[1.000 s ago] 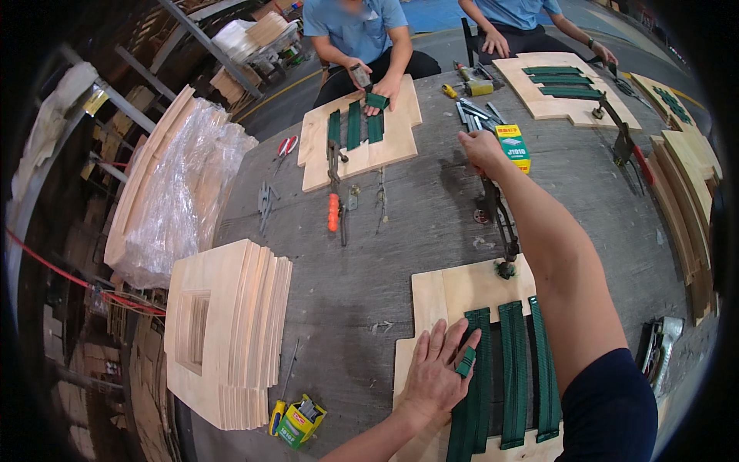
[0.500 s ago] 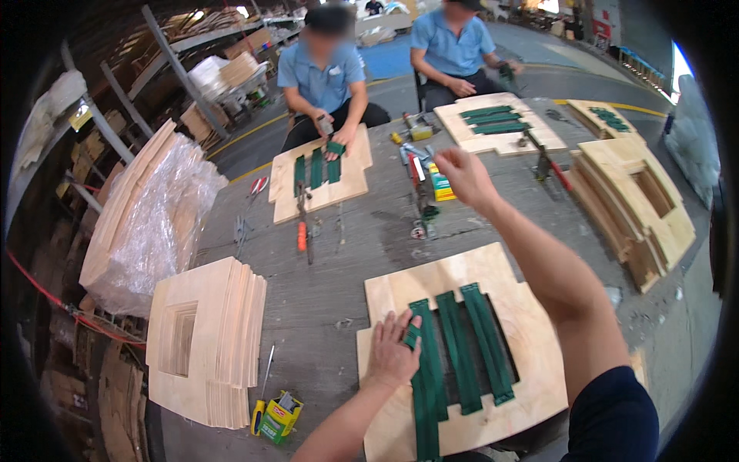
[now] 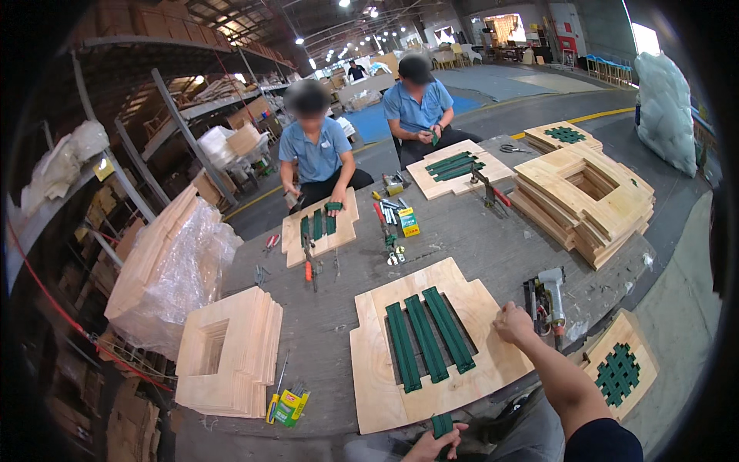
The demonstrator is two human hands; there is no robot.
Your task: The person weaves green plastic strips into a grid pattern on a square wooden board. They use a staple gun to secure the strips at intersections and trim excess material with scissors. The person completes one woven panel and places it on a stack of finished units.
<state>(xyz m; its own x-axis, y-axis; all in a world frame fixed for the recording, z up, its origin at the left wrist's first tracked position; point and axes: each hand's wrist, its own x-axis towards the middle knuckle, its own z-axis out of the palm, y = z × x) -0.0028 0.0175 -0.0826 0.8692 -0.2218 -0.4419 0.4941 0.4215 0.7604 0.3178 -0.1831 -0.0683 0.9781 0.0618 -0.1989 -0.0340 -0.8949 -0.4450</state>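
"Now that the plywood board [image 3: 377, 408], left of the right hand [image 3: 513, 323], lies clear of the clamp [image 3: 390, 239] beyond both hands, is it loose?"

"Probably. That hand's curled fingers meet its edge, grip unclear; the left hand [image 3: 437, 444], lowered, pinches a strip [image 3: 442, 425]."

"Textures?"

"Smooth, pale, step-cornered wood; three flat, ribbed green straps [image 3: 426, 339] upon it; the strip, matching green."

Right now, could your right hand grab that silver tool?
Probably yes: the right hand is beside the silver tool, and nothing clearly blocks the way. Whether that hand holds something is hard to tell.
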